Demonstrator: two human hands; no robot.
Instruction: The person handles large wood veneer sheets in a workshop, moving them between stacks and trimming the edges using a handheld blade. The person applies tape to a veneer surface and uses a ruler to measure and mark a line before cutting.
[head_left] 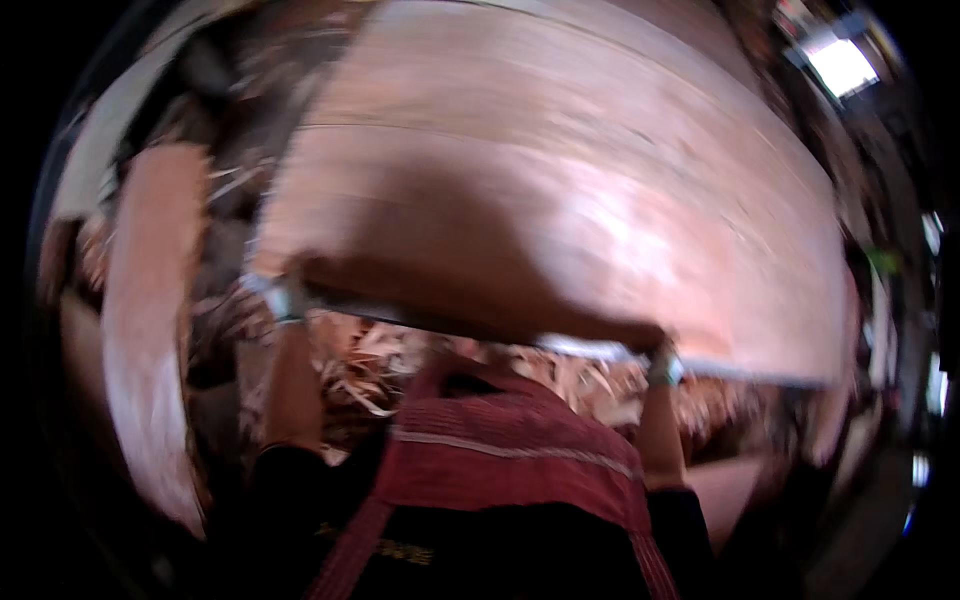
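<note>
Both hands, left hand and right hand, grasp the near edge of a wide wooden sheet; wood scraps lie beneath it.

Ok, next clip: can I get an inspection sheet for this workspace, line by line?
Surface: no table in view; the ground below is dark and littered.
Job's things: a large reddish wood sheet, blurred, held up by its near edge.
Clutter: pale wood shavings and scraps under the sheet; another reddish sheet lies at the left.
Grips: left hand and right hand each clasp the sheet's near edge, one toward either end.
Cables: nothing seen.
Surroundings: dim space, a bright opening at upper right; a red striped cloth over the person's front.
</note>
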